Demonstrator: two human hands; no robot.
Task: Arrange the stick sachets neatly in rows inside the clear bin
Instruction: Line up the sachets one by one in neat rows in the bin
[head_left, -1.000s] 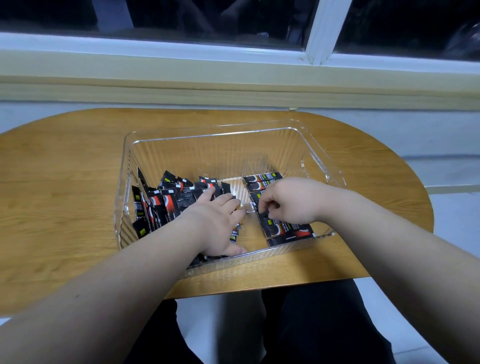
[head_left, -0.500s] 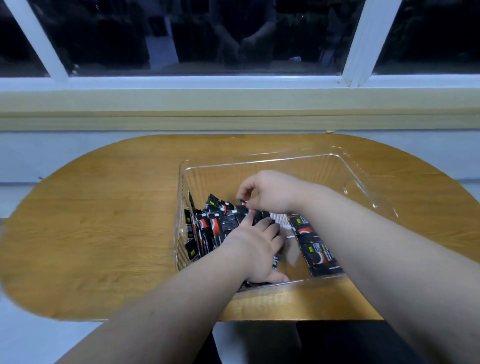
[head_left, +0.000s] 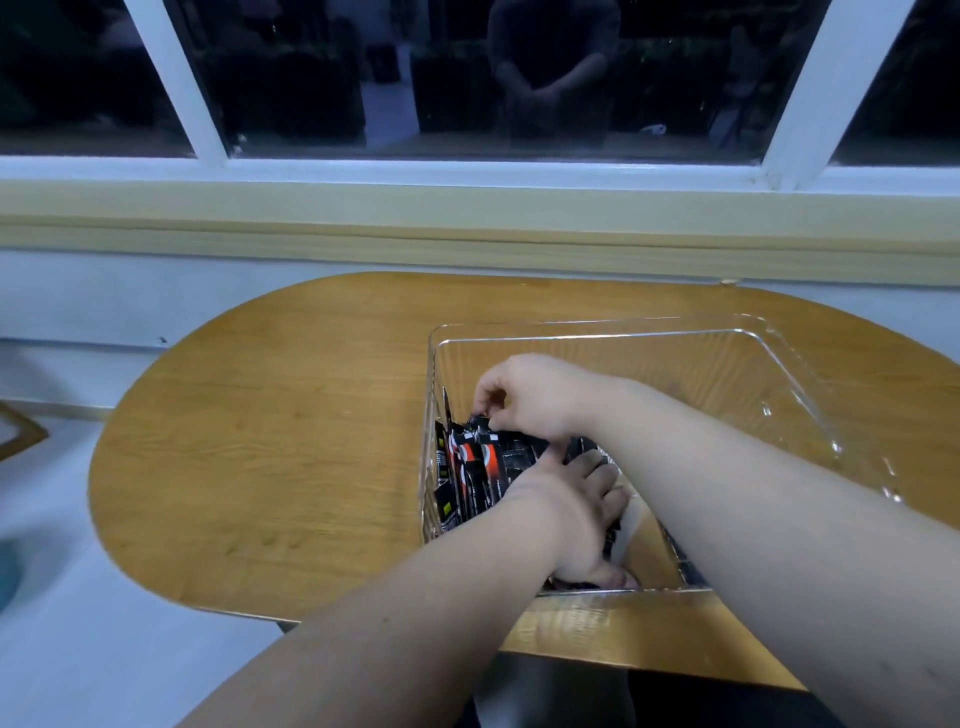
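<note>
— While our right hand (head_left: 524, 400) pinches the top of one of the stick sachets (head_left: 480, 465), where do they sit?
— Against the left wall of the clear bin (head_left: 675, 332). Our left hand (head_left: 571, 512) lies flat on them, fingers straight, tips partly under our right forearm.

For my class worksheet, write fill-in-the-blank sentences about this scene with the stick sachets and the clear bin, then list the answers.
The clear plastic bin stands on a ____ oval table.
The black-and-red stick sachets are bunched at the bin's ____ side.
The right hand pinches one ____ by its top.
The left hand rests ____ the bin, against the sachets.
Missing words: wooden; left; sachet; inside.
</note>
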